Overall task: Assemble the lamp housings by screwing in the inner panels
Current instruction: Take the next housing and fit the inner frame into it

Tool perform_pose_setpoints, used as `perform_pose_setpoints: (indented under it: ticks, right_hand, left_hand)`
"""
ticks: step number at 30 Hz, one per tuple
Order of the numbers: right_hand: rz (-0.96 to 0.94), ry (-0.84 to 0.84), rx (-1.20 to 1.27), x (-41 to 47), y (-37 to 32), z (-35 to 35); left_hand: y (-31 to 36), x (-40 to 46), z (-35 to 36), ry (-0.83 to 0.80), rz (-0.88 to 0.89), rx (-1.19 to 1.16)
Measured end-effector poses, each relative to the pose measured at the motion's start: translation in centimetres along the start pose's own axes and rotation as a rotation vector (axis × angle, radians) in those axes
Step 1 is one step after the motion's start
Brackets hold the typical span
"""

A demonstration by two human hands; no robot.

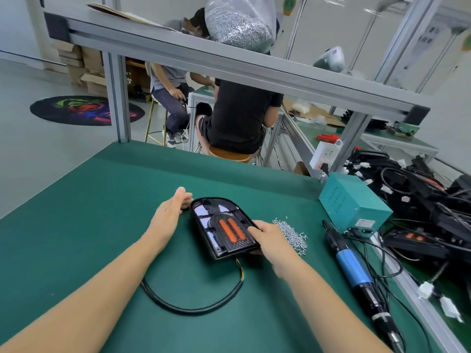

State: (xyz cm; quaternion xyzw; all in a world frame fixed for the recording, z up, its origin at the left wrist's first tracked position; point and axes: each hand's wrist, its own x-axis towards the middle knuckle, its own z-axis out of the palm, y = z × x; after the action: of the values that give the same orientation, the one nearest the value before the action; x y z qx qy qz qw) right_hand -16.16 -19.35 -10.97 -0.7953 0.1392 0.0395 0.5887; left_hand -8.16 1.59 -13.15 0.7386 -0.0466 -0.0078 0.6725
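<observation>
A big green table mat point(107, 225) fills most of the view. On the right side lies a heap of black lamp parts and wires point(420, 189), the biggest pile here. Next to it stands a blue-green metal box point(353, 202) with little slots in its side.

In the middle of the mat lies the lamp housing point(223, 231), black and rounded at the far end, with two orange strips on its inner panel. It sits a bit tilted, with its right near corner lifted off the mat. A black cable point(193, 305) comes out of its near edge and curls on the mat.

The right hand point(267, 238) holds the housing's right near corner, thumb on top and fingers curled under it. The left hand point(170, 210) is flat and straight, with fingers close together, touching the far left edge of the housing (the fingertips are partly hidden).

A blue and black electric screwdriver point(356, 273) lies on the mat to the right, well apart from both hands. Between it and the housing is a small pile of silver screws point(291, 234), just beside the right hand.
</observation>
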Motion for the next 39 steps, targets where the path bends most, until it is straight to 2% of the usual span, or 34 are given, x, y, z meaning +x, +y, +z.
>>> perform_pose_setpoints:
  ticks: [4, 11, 15, 18, 22, 25, 28, 31, 35, 39]
  right_hand:
    - [-0.060, 0.003, -0.133, -0.1, -0.5, 0.5]
    - [-0.268, 0.029, -0.511, 0.4, -2.0, 0.2]
    - [-0.248, -0.006, -0.594, 0.7, -2.2, -0.3]
    - [-0.252, -0.039, -0.559, 0.1, -2.4, -1.3]
    - [-0.280, 0.247, -0.558, -1.3, -1.9, -6.1]
    - [-0.227, 0.418, -0.646, -2.5, 0.1, -10.0]
    - [-0.147, 0.481, -0.778, -3.6, 2.4, -12.4]
    - [-0.031, 0.514, -0.922, -4.4, 4.3, -13.4]
    - [0.051, 0.541, -1.012, -5.0, 5.7, -14.1]
    - [0.126, 0.529, -0.979, -5.3, 6.5, -14.5]
  left_hand:
    - [0.2, 1.2, -0.1, -0.023, 0.006, 0.275]
    - [2.1, 1.4, 1.7, -0.031, 0.108, 0.543]
    - [3.6, 0.4, 3.1, -0.054, 0.185, 0.675]
    - [4.9, -0.2, 4.2, -0.059, 0.253, 0.732]
    - [6.6, -1.4, 6.5, -0.097, 0.348, 0.704]
    - [7.4, -2.8, 9.3, -0.159, 0.430, 0.700]
    - [7.6, -4.8, 12.8, -0.281, 0.513, 0.674]
    - [6.5, -6.9, 16.3, -0.379, 0.546, 0.774]
    - [4.3, -7.7, 18.5, -0.405, 0.438, 1.036]
    - [2.9, -7.6, 17.9, -0.330, 0.306, 1.052]
